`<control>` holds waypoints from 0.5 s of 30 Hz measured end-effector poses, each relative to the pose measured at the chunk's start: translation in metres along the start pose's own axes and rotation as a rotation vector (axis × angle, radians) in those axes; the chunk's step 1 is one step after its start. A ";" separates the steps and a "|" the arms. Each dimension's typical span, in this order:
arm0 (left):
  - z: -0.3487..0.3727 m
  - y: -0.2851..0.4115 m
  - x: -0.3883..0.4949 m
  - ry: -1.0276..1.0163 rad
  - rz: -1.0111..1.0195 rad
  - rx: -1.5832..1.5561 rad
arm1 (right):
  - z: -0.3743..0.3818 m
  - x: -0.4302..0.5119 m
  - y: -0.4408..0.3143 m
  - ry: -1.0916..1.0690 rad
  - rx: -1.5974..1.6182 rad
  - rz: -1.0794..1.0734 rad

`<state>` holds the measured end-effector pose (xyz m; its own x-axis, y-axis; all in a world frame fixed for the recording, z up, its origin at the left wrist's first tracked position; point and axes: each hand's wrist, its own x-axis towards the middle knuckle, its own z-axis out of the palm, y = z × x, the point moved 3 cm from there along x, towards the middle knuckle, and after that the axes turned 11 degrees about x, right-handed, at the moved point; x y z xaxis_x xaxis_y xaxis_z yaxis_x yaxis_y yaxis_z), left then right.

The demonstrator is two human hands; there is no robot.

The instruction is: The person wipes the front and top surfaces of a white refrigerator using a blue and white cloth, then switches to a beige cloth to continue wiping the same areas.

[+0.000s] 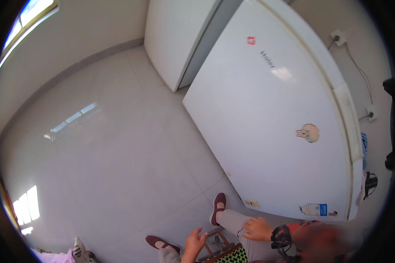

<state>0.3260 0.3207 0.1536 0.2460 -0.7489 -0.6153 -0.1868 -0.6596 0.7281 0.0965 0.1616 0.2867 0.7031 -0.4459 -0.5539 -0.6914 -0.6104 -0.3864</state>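
Note:
My left hand (pixel 195 244) is raised at the bottom of the view, thumb and fingers apart, holding nothing. Beneath it and between my legs are the brown frame (pixel 219 237) and green-and-black woven seat (pixel 232 255) of a small stool. On my grey trouser leg (pixel 232 221), near the knee, rests my right hand (pixel 257 229) with no object in it. A dark red shoe (pixel 220 200) stands near the base of a white Haier chest freezer (pixel 266 108). The other shoe (pixel 161 242) is further left. Neither hand touches the freezer.
A second white appliance or cabinet (pixel 177 36) stands behind the freezer. Wall sockets (pixel 338 37) with plugged-in cords are at the right. Grey tiled floor (pixel 118 164) spreads left to the wall. Pink cloth (pixel 52 256) and a grey object (pixel 80 250) lie at bottom left.

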 end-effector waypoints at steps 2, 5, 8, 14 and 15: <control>-0.009 0.017 -0.010 0.023 0.111 0.103 | 0.012 -0.007 0.004 0.009 -0.009 0.013; -0.033 0.058 -0.035 0.135 0.307 0.123 | 0.030 -0.010 0.001 -0.154 -0.022 0.064; -0.052 0.097 -0.073 0.090 0.338 0.183 | 0.017 -0.017 -0.023 -0.151 -0.037 0.048; -0.091 0.209 -0.076 -0.117 0.363 0.434 | -0.143 -0.117 -0.109 0.442 0.433 -0.116; -0.099 0.255 -0.078 0.042 0.580 0.448 | -0.183 -0.139 -0.108 0.482 0.570 -0.105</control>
<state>0.3531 0.2177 0.4172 0.0235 -0.9885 -0.1496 -0.6669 -0.1270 0.7342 0.1038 0.1702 0.5405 0.6745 -0.7209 -0.1594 -0.5032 -0.2909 -0.8137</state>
